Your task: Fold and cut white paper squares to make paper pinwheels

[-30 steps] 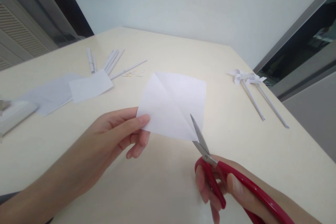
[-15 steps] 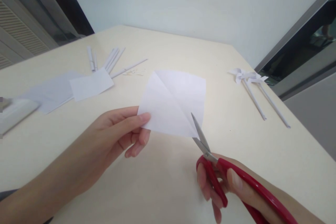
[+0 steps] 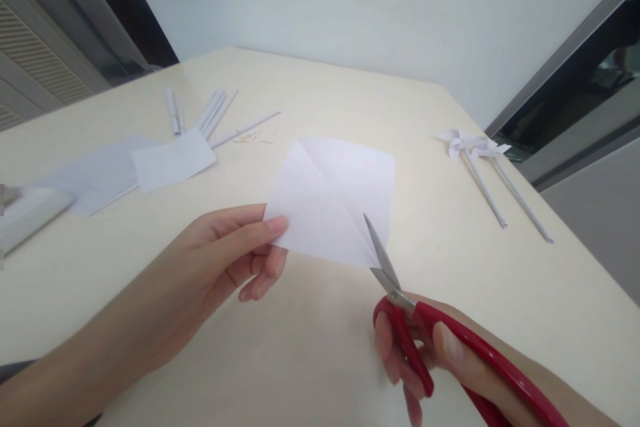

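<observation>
My left hand (image 3: 225,250) pinches the near left corner of a white paper square (image 3: 333,197), which has a diagonal crease and is held just above the cream table (image 3: 320,360). My right hand (image 3: 430,363) grips red-handled scissors (image 3: 400,307) through the handle loops. The scissor blades are slightly apart at the paper's near right corner, lying along the crease line.
Several rolled paper sticks (image 3: 213,113) and flat white sheets (image 3: 135,167) lie at the far left. Two paper pinwheels on sticks (image 3: 480,160) lie at the right, near the table edge. A white object (image 3: 27,217) sits at the far left edge.
The paper and scissors have barely shifted; the blades stay at the paper's corner on the crease. Both hands keep their grips.
</observation>
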Demonstrator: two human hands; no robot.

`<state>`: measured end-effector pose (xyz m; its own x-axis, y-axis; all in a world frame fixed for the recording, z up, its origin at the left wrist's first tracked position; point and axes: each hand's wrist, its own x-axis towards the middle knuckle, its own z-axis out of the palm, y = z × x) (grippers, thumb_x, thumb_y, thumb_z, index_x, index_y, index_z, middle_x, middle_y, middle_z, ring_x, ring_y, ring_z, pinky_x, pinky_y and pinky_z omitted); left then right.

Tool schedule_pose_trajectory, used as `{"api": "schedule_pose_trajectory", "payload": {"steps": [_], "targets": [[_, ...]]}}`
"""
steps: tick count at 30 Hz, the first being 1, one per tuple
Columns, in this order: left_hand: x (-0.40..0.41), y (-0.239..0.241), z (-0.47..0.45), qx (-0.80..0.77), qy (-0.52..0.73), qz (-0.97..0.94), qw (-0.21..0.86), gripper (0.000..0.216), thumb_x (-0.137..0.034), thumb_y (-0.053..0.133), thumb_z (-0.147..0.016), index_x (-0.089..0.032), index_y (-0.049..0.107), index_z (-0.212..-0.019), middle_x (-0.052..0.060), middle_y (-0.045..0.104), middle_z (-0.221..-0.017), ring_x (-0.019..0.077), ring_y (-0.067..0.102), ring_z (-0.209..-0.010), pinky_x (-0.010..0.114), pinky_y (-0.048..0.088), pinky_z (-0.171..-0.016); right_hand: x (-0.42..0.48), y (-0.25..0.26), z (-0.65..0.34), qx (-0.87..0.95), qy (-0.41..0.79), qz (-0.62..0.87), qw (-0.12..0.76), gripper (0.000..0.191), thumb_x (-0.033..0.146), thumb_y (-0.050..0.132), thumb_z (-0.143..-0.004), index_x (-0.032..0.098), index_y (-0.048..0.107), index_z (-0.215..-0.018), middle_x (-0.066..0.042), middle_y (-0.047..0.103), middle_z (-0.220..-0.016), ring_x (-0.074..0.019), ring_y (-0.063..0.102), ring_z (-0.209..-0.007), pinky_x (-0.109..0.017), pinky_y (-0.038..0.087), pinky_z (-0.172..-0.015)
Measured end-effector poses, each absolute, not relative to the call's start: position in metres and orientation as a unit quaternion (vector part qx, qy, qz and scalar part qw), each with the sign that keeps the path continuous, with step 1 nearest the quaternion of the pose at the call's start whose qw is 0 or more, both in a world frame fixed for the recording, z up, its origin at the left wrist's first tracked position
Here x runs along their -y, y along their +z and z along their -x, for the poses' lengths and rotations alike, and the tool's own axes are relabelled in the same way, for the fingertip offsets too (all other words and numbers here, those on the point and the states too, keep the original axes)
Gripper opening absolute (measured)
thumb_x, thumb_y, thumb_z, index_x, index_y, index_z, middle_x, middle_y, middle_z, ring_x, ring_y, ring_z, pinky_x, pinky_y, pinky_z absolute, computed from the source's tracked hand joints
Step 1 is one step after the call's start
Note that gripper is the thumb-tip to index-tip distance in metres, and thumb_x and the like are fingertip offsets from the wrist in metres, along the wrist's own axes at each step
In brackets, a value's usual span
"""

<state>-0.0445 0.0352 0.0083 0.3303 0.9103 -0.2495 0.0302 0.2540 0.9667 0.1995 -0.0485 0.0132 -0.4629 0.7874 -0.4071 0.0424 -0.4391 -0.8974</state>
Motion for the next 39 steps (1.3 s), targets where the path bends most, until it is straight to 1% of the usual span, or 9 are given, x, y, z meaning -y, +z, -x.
{"api": "schedule_pose_trajectory", "payload": {"steps": [6,9,12,20,24,28,31,39], "targets": [[-0.036,0.008,0.046,-0.469,0.342,-0.505,0.639,0.031,-0.035,0.063,-0.084,-0.02,0.059,-0.057,-0.005,0.056,-0.052,0.006,0.045,-0.041,0.015,0.039,-0.04,0.047,0.014,-0.2,0.465,0.714,0.467,0.235,0.057,0.073,0.039,-0.084,0.018,0.053,-0.085,-0.004,0.052,-0.079,-0.0156,0.051,-0.065,-0.038,0.049,-0.068],[-0.036,0.007,0.046,-0.467,0.343,-0.508,0.637,0.032,-0.035,0.063,-0.083,-0.02,0.059,-0.056,-0.005,0.054,-0.05,0.0057,0.044,-0.04,0.015,0.038,-0.039,0.046,0.014,-0.201,0.473,0.713,0.466,0.227,0.057,0.073,0.037,-0.084,0.018,0.053,-0.085,-0.003,0.051,-0.077,-0.0147,0.048,-0.063,-0.039,0.049,-0.068],[-0.036,0.006,0.045,-0.465,0.342,-0.507,0.64,0.031,-0.035,0.063,-0.083,-0.02,0.059,-0.056,-0.005,0.055,-0.05,0.0057,0.044,-0.04,0.015,0.039,-0.039,0.044,0.014,-0.201,0.476,0.715,0.46,0.224,0.057,0.073,0.038,-0.085,0.018,0.052,-0.085,-0.003,0.05,-0.077,-0.0149,0.049,-0.063,-0.038,0.05,-0.068],[-0.036,0.007,0.047,-0.463,0.344,-0.519,0.631,0.032,-0.035,0.063,-0.083,-0.02,0.059,-0.055,-0.005,0.054,-0.05,0.0052,0.044,-0.039,0.014,0.039,-0.038,0.044,0.018,-0.203,0.496,0.719,0.437,0.217,0.048,0.063,0.037,-0.091,0.018,0.051,-0.085,-0.001,0.05,-0.078,-0.0146,0.052,-0.066,-0.036,0.05,-0.07],[-0.036,0.007,0.046,-0.461,0.343,-0.519,0.633,0.033,-0.037,0.063,-0.083,-0.02,0.058,-0.056,-0.005,0.055,-0.051,0.0056,0.044,-0.04,0.014,0.038,-0.038,0.044,0.021,-0.204,0.494,0.704,0.466,0.209,0.047,0.061,0.036,-0.094,0.018,0.052,-0.082,-0.002,0.05,-0.081,-0.0153,0.051,-0.072,-0.035,0.051,-0.073],[-0.036,0.008,0.044,-0.464,0.334,-0.505,0.646,0.036,-0.041,0.062,-0.084,-0.019,0.058,-0.056,-0.005,0.053,-0.051,0.0052,0.044,-0.041,0.013,0.038,-0.039,0.045,0.021,-0.206,0.514,0.693,0.457,0.218,0.047,0.06,0.034,-0.095,0.019,0.054,-0.084,-0.002,0.051,-0.08,-0.0157,0.052,-0.071,-0.033,0.05,-0.07],[-0.035,0.009,0.044,-0.467,0.33,-0.501,0.649,0.036,-0.041,0.063,-0.084,-0.019,0.057,-0.056,-0.005,0.053,-0.05,0.0051,0.043,-0.041,0.013,0.037,-0.04,0.045,0.023,-0.206,0.509,0.689,0.475,0.201,0.045,0.058,0.035,-0.095,0.019,0.054,-0.084,-0.003,0.053,-0.081,-0.0159,0.051,-0.072,-0.033,0.05,-0.072],[-0.034,0.01,0.046,-0.464,0.331,-0.499,0.653,0.036,-0.04,0.063,-0.084,-0.019,0.056,-0.056,-0.005,0.053,-0.052,0.0055,0.044,-0.042,0.014,0.038,-0.041,0.043,0.026,-0.203,0.503,0.697,0.476,0.186,0.05,0.062,0.036,-0.092,0.017,0.055,-0.086,-0.003,0.053,-0.08,-0.015,0.051,-0.069,-0.032,0.05,-0.069]]}}
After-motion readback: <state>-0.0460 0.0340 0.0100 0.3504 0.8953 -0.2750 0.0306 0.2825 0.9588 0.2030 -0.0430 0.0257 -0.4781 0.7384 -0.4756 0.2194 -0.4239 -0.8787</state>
